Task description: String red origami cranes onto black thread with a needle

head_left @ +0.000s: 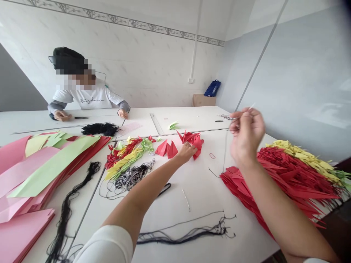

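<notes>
My left hand [188, 150] reaches forward to a small pile of folded red paper cranes [189, 136]; its fingers are closed at a red paper crane [197, 147], with the fingertips partly hidden. My right hand [248, 135] is raised on the right, fingers pinched on a thin pale needle [251, 106] whose tip sticks out above. A faint thread hangs below this hand toward the strung red cranes [233, 179]. Left of my left hand lie two more red cranes [167, 149]. Another needle-like pale stick [186, 201] rests on the table.
Black cords [186, 237] lie in front, a grey-and-black cord tangle [134, 177] beside colourful folded paper [128, 153]. Coloured paper sheets [52, 168] cover the left. Strung red and yellow cranes [298, 175] heap at right. Across the table sits a person [87, 95] near a ruler [156, 123].
</notes>
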`<move>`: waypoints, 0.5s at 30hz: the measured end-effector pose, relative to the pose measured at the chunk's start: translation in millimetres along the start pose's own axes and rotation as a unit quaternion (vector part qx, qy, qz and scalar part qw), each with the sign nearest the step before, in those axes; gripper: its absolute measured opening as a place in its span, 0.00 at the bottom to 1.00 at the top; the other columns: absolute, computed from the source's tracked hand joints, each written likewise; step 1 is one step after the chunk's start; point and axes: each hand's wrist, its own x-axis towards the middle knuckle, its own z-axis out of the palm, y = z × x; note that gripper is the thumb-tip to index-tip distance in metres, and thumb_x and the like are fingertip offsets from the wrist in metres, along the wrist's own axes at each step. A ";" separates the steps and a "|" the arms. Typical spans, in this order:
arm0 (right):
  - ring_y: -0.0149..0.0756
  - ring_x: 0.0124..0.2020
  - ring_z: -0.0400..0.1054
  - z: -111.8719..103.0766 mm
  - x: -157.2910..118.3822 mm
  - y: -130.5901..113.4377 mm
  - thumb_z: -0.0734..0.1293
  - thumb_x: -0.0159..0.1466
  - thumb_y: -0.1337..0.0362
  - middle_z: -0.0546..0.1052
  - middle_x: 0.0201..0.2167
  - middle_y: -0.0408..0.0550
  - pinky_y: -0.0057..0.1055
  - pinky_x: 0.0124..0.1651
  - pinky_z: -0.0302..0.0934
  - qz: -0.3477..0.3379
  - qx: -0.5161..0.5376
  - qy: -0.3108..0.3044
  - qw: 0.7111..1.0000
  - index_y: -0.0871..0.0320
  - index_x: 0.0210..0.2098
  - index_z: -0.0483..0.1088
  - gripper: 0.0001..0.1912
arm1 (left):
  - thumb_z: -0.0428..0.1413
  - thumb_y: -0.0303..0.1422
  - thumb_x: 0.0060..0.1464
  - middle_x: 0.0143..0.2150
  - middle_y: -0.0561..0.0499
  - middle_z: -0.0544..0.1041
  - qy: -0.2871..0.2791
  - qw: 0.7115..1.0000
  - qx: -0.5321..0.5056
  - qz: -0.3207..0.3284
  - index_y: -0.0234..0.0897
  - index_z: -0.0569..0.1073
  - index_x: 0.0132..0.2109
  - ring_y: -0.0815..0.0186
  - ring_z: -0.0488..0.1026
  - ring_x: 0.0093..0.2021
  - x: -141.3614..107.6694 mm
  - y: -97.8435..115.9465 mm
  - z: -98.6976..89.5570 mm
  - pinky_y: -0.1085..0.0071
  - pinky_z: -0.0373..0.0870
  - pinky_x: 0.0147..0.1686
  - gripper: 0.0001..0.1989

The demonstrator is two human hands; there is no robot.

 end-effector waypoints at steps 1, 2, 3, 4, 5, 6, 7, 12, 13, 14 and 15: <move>0.23 0.20 0.62 5.4 -7.7 8.8 0.65 0.66 0.61 0.78 0.30 0.43 0.22 0.21 0.53 0.017 0.001 -0.013 1.000 0.56 0.38 0.65 0.06 | 0.50 0.18 0.55 0.34 0.42 0.79 0.009 1.000 -0.018 -0.015 0.35 0.78 0.38 0.55 0.76 0.45 1.5 0.8 -1.2 0.55 0.64 0.56 0.14; 0.23 0.21 0.63 9.9 -15.4 18.9 0.65 0.67 0.59 0.78 0.31 0.43 0.22 0.22 0.54 0.035 0.001 -0.023 0.999 0.56 0.38 0.65 0.07 | 0.50 0.20 0.56 0.32 0.42 0.78 0.021 0.999 -0.037 -0.031 0.35 0.77 0.36 0.54 0.76 0.43 1.5 1.8 -4.0 0.55 0.64 0.54 0.13; 0.23 0.21 0.64 13.3 -23.0 30.2 0.65 0.68 0.58 0.78 0.32 0.43 0.22 0.22 0.55 0.050 -0.004 -0.031 0.998 0.55 0.38 0.64 0.08 | 0.49 0.21 0.57 0.31 0.42 0.77 0.038 0.996 -0.059 -0.049 0.35 0.76 0.34 0.54 0.76 0.42 -0.2 3.1 -8.1 0.55 0.64 0.53 0.12; 0.24 0.22 0.65 15.5 -30.4 42.4 0.64 0.68 0.57 0.78 0.34 0.44 0.22 0.22 0.56 0.060 -0.014 -0.036 0.997 0.55 0.39 0.64 0.08 | 0.49 0.22 0.58 0.31 0.43 0.77 0.057 0.993 -0.081 -0.069 0.36 0.75 0.33 0.54 0.75 0.42 -3.5 4.7 -13.4 0.55 0.64 0.53 0.11; 0.24 0.23 0.65 16.3 -37.6 55.1 0.63 0.69 0.56 0.78 0.35 0.45 0.23 0.23 0.57 0.063 -0.032 -0.041 0.997 0.55 0.39 0.64 0.09 | 0.49 0.24 0.59 0.32 0.43 0.77 0.079 0.987 -0.106 -0.091 0.36 0.74 0.33 0.54 0.75 0.42 -8.5 6.6 -19.6 0.55 0.65 0.52 0.10; 0.25 0.24 0.66 15.8 -44.5 67.9 0.62 0.70 0.56 0.77 0.37 0.46 0.23 0.23 0.58 0.053 -0.058 -0.044 0.996 0.55 0.39 0.64 0.09 | 0.50 0.26 0.59 0.33 0.43 0.77 0.102 0.979 -0.133 -0.114 0.36 0.73 0.33 0.55 0.75 0.42 -15.2 8.4 -26.2 0.56 0.65 0.51 0.09; 0.26 0.26 0.67 14.2 -51.1 80.5 0.61 0.71 0.55 0.77 0.39 0.48 0.24 0.24 0.59 0.031 -0.099 -0.054 0.993 0.55 0.40 0.64 0.10 | 0.50 0.28 0.60 0.34 0.44 0.77 0.124 0.969 -0.163 -0.139 0.37 0.72 0.33 0.55 0.74 0.41 -23.6 10.0 -32.9 0.57 0.66 0.49 0.09; 0.33 0.37 0.68 -0.2 -82.1 130.6 0.64 0.69 0.60 0.73 0.39 0.50 0.29 0.33 0.63 -0.056 -0.188 -0.098 0.976 0.56 0.37 0.70 0.07 | 0.50 0.35 0.59 0.29 0.48 0.76 0.155 0.887 -0.367 -0.233 0.37 0.69 0.34 0.63 0.75 0.31 -84.0 8.0 -58.3 0.66 0.72 0.35 0.08; 0.34 0.36 0.68 -1.9 -88.7 137.7 0.64 0.69 0.61 0.73 0.38 0.49 0.29 0.33 0.63 -0.062 -0.194 -0.119 0.972 0.56 0.37 0.71 0.07 | 0.51 0.37 0.59 0.29 0.48 0.77 0.151 0.866 -0.410 -0.244 0.36 0.70 0.35 0.63 0.75 0.30 -97.1 5.4 -60.5 0.66 0.73 0.34 0.09; 0.34 0.36 0.68 -2.6 -95.7 144.2 0.63 0.69 0.62 0.73 0.37 0.49 0.29 0.32 0.63 -0.068 -0.199 -0.143 0.967 0.56 0.37 0.71 0.07 | 0.52 0.38 0.58 0.30 0.48 0.77 0.147 0.844 -0.449 -0.256 0.36 0.70 0.36 0.64 0.76 0.30 -109.5 2.4 -61.7 0.66 0.74 0.34 0.10; 0.34 0.35 0.68 -2.2 -103.1 150.0 0.63 0.70 0.63 0.73 0.36 0.49 0.29 0.32 0.62 -0.072 -0.202 -0.168 0.962 0.56 0.37 0.72 0.07 | 0.53 0.40 0.57 0.31 0.47 0.77 0.147 0.821 -0.482 -0.267 0.35 0.71 0.37 0.64 0.76 0.30 -120.5 -1.0 -61.9 0.66 0.75 0.35 0.11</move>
